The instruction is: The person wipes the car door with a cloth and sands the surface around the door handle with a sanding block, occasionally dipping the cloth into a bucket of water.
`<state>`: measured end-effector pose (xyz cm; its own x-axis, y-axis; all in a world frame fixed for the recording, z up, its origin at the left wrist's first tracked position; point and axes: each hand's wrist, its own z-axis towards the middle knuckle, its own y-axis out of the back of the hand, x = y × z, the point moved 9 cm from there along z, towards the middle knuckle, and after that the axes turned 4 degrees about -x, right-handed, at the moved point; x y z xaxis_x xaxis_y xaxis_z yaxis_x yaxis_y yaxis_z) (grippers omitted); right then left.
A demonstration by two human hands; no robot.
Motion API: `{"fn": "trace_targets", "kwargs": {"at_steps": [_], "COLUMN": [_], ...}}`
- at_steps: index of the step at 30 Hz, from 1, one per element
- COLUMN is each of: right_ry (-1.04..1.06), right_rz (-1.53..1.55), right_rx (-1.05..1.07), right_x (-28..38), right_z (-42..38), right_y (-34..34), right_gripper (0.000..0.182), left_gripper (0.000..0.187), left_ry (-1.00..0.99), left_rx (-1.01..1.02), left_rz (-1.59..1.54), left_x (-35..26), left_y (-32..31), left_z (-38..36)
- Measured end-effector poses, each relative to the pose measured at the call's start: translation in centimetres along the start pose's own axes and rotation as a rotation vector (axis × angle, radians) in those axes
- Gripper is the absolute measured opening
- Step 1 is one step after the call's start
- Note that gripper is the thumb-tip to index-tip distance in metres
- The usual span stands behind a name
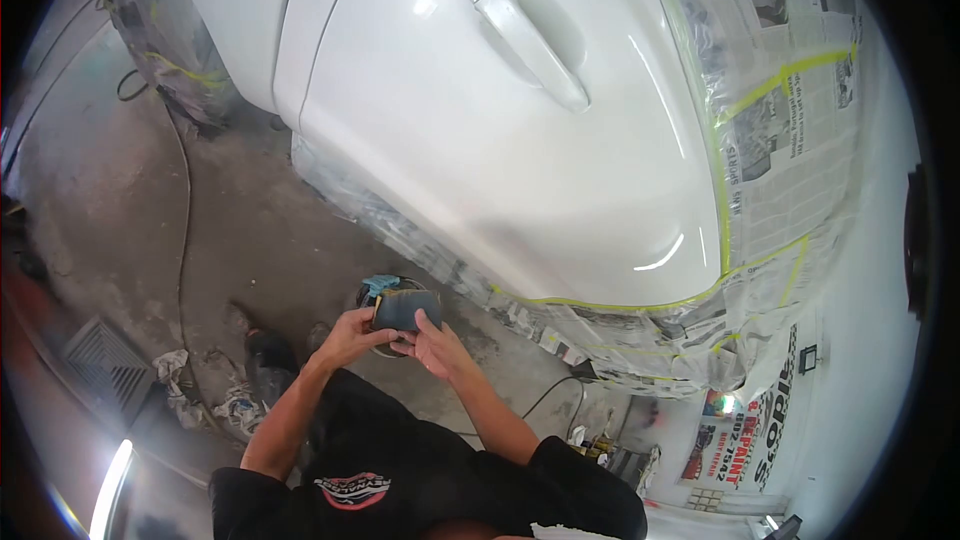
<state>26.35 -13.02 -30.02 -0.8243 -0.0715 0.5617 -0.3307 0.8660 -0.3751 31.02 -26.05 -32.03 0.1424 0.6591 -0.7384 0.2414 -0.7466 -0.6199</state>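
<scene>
A dark grey sheet of sandpaper (408,308) with a yellowish edge at its left is held up in front of my body. My left hand (348,342) pinches its left lower corner between thumb and fingers. On the other side, my right hand (436,346) grips the lower right part, thumb laid across the face. The fingertips behind the sheet are partly hidden. Just beyond it, a round container (365,296) stands on the floor, mostly covered by the sheet and hands, with a blue cloth (381,285) at its rim. The glossy white car door (450,140) rises ahead.
The door handle (520,35) slants across the upper middle. Masking newspaper (770,150) with yellow-green tape borders the door. A hose (186,200) runs along the floor at left, near crumpled paper (240,408) and a floor grate (105,365). A covered wheel (175,40) stands at upper left.
</scene>
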Motion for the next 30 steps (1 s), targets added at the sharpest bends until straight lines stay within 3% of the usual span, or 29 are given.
{"fn": "trace_targets", "kwargs": {"at_steps": [7,15,19,22,25,27,29,30], "right_ry": [0.254,0.142,0.163,0.224,0.404,0.469,0.438,0.360], "right_rz": [-0.379,-0.518,-0.598,-0.525,-0.464,-0.482,-0.525,-0.433], "right_rx": [-0.196,-0.076,-0.049,-0.018,-0.002,-0.015,-0.053,0.027], "right_x": [4.9,3.1,4.2,4.7,7.3,8.7,8.5,7.7], "right_z": [-2.2,0.2,0.2,0.2,-1.0,-1.3,-1.0,-0.7], "right_y": [-5.1,-4.4,-4.8,-5.6,-8.8,-9.6,-8.6,-8.3], "right_gripper": [0.071,0.044,0.040,0.041,0.051,0.057,0.060,0.060], "left_gripper": [0.019,0.014,0.015,0.011,0.025,0.043,0.058,0.064], "left_ry": [-0.022,-0.025,-0.055,-0.059,-0.086,-0.146,-0.159,-0.150], "left_rx": [-0.042,-0.055,-0.065,-0.145,-0.144,-0.193,-0.181,-0.149], "left_rz": [-0.008,-0.053,0.109,-0.058,-0.047,-0.185,-0.233,-0.215], "left_x": [-0.5,-3.2,-3.0,-4.3,-2.6,-5.1,-6.4,-6.7], "left_y": [2.7,3.6,4.8,4.3,4.9,3.7,3.2,2.9], "left_z": [-0.1,-1.0,-1.0,-1.4,-0.9,-1.1,-1.1,-0.8]}}
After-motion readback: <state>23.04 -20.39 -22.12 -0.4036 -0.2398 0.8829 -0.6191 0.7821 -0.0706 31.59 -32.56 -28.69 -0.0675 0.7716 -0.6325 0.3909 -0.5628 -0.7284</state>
